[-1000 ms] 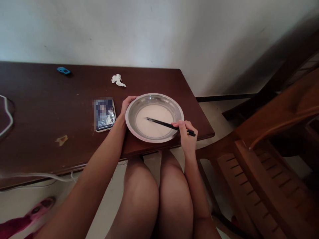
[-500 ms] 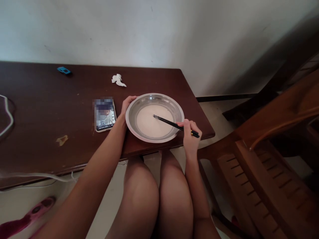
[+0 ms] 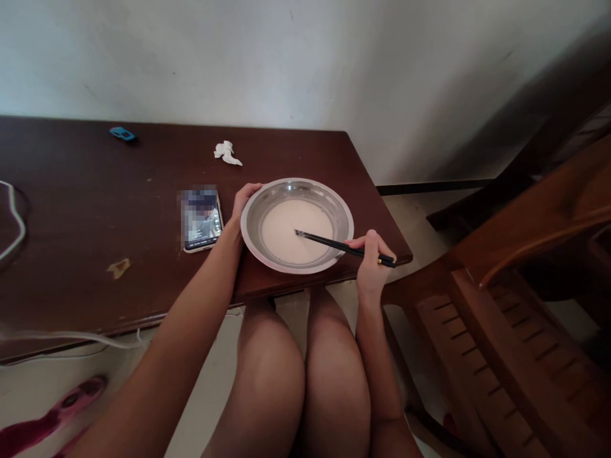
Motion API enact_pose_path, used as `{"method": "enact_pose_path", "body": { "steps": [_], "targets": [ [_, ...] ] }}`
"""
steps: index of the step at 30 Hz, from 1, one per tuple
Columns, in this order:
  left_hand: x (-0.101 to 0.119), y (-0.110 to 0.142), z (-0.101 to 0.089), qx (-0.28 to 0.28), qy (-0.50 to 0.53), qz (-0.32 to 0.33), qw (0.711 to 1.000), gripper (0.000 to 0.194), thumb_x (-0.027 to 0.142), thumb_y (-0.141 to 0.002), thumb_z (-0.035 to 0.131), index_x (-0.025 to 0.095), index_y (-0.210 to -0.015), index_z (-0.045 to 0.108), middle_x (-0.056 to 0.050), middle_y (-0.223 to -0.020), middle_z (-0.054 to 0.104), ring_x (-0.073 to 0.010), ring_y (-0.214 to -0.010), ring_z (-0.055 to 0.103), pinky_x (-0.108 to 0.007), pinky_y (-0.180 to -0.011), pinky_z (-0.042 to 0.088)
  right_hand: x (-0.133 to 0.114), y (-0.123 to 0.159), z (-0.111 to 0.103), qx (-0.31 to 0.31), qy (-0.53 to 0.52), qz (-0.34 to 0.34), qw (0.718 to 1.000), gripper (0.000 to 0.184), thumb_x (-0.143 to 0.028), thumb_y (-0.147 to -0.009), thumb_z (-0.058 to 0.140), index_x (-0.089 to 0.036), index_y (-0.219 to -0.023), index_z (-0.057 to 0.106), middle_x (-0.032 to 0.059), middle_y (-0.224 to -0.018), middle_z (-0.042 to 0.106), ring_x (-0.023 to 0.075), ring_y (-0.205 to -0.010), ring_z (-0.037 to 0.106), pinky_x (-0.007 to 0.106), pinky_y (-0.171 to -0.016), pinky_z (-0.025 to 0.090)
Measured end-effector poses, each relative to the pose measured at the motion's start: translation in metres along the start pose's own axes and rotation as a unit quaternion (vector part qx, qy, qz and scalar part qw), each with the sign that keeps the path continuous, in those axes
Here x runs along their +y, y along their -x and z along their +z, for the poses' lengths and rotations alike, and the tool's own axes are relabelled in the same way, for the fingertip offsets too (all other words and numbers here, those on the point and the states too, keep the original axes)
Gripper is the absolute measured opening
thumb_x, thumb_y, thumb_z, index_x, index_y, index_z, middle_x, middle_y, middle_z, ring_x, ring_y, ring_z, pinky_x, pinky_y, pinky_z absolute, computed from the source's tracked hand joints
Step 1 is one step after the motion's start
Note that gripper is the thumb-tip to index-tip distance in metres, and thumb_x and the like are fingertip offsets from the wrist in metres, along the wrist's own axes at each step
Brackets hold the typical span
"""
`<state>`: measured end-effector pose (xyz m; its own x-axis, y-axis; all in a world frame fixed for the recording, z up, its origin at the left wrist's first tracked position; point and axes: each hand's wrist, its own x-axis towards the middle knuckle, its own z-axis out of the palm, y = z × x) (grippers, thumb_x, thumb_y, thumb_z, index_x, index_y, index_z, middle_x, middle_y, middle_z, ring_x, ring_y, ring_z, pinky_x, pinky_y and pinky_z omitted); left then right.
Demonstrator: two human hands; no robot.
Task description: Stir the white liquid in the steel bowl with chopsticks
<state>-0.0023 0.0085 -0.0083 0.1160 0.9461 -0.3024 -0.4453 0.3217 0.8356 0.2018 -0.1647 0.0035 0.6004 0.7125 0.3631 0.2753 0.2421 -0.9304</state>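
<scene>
A round metal basin [image 3: 252, 244] stands near the front right corner of the dark wooden table. Inside it is a pale, milky liquid [image 3: 281, 229]. My left hand [image 3: 245, 198] grips the basin's left side, its fingertips partly hidden behind the rim. In my right hand [image 3: 373, 261], closed at the basin's right, is a pair of black chopsticks [image 3: 329, 242] with gold bands. They slant down to the left, and their tips reach into the liquid near the middle.
Left of the basin lies a lit phone [image 3: 203, 219], partly blurred out. Crumpled tissue [image 3: 228, 153] and a small blue object [image 3: 122, 133] lie further back on the table [image 3: 76, 191]. White cables [image 3: 16, 219] run at the left. A wooden chair [image 3: 477, 318] stands at the right.
My right hand has shifted a little to the right, and the chopstick tips have moved slightly toward me in the liquid. My left hand and the basin stay put.
</scene>
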Motion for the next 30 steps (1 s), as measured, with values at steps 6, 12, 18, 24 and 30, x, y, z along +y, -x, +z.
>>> {"method": "enact_pose_path", "body": {
  "steps": [6, 12, 18, 24, 30],
  "targets": [
    [0.0005, 0.0008, -0.0002, -0.003, 0.006, -0.005, 1.0, 0.017, 0.025, -0.084, 0.054, 0.022, -0.073, 0.066, -0.003, -0.063, 0.07, -0.0277, -0.088, 0.074, -0.035, -0.084, 0.06, 0.0015, -0.0005, 0.0024, -0.111, 0.036, 0.0, 0.993, 0.036, -0.05, -0.094, 0.059, -0.024, -0.074, 0.074, 0.0032, -0.08, 0.08, 0.0211, -0.086, 0.069, 0.039, -0.086, 0.051],
    [0.0015, 0.0032, 0.0009, 0.001, 0.006, -0.008, 1.0, 0.021, 0.023, -0.085, 0.051, 0.021, -0.07, 0.065, -0.003, -0.06, 0.066, -0.0258, -0.086, 0.074, -0.033, -0.082, 0.059, 0.0005, -0.0005, 0.0, 0.009, 0.002, 0.005, 1.0, 0.051, -0.055, -0.097, 0.051, -0.024, -0.059, 0.065, 0.0015, -0.062, 0.072, 0.0193, -0.068, 0.065, 0.038, -0.079, 0.052],
    [-0.0001, 0.0031, 0.0, -0.002, 0.0, -0.001, 1.0, 0.021, 0.023, -0.086, 0.051, 0.021, -0.071, 0.066, -0.003, -0.063, 0.068, -0.0252, -0.087, 0.073, -0.032, -0.08, 0.059, 0.0018, -0.0019, 0.0028, -0.096, 0.043, 0.005, 0.994, 0.039, -0.051, -0.094, 0.058, -0.024, -0.071, 0.072, 0.0029, -0.079, 0.079, 0.0212, -0.084, 0.067, 0.039, -0.086, 0.05],
    [0.0013, 0.004, 0.001, -0.014, 0.016, -0.011, 1.0, 0.028, 0.022, -0.09, 0.047, 0.021, -0.069, 0.065, -0.003, -0.06, 0.067, -0.0246, -0.087, 0.073, -0.032, -0.083, 0.059, 0.0024, -0.0009, -0.0002, 0.012, 0.013, 0.0, 1.0, 0.052, -0.056, -0.097, 0.049, -0.025, -0.059, 0.064, 0.0021, -0.063, 0.072, 0.0204, -0.069, 0.063, 0.04, -0.081, 0.05],
    [0.0025, 0.0035, 0.0016, -0.002, 0.001, -0.013, 1.0, 0.029, 0.021, -0.091, 0.047, 0.022, -0.068, 0.065, -0.002, -0.058, 0.066, -0.0245, -0.085, 0.074, -0.032, -0.081, 0.06, 0.0034, -0.0018, 0.0023, -0.093, 0.062, -0.009, 0.994, 0.04, -0.052, -0.095, 0.057, -0.025, -0.071, 0.072, 0.0033, -0.08, 0.079, 0.0214, -0.084, 0.065, 0.04, -0.087, 0.049]
  ]
}}
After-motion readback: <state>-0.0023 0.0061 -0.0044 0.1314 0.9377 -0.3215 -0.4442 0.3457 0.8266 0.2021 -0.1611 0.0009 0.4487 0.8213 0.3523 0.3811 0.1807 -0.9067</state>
